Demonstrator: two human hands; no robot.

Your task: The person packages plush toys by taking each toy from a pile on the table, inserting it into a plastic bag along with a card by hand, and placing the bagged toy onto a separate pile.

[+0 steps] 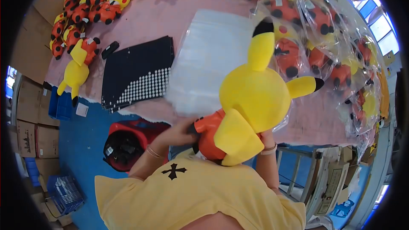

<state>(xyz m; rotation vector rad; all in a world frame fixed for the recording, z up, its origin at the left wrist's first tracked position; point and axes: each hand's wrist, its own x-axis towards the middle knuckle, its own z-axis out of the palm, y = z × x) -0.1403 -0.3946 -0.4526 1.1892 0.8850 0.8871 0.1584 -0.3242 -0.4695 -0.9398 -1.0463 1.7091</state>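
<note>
A yellow plush toy (pixel 254 96) with black-tipped ears, an orange-red outfit and a broad yellow tail is held up close to my chest, its back towards me. My left hand (pixel 182 133) grips it low down, by the dark feet, with the fingertips partly covered. On the other side my right hand (pixel 267 138) is at the toy beneath its head, mostly hidden by it. Just beyond the toy lies a stack of clear plastic bags (pixel 204 55) on the pink-covered table (pixel 147 12).
Black sheets with rows of white round stickers (pixel 140 70) lie left of the bags, near a small black object (pixel 110 50). Unbagged plush toys (pixel 100 0) pile at the back left; bagged toys (pixel 294 55) crowd the right. A red chair (pixel 145 132) stands below the table edge.
</note>
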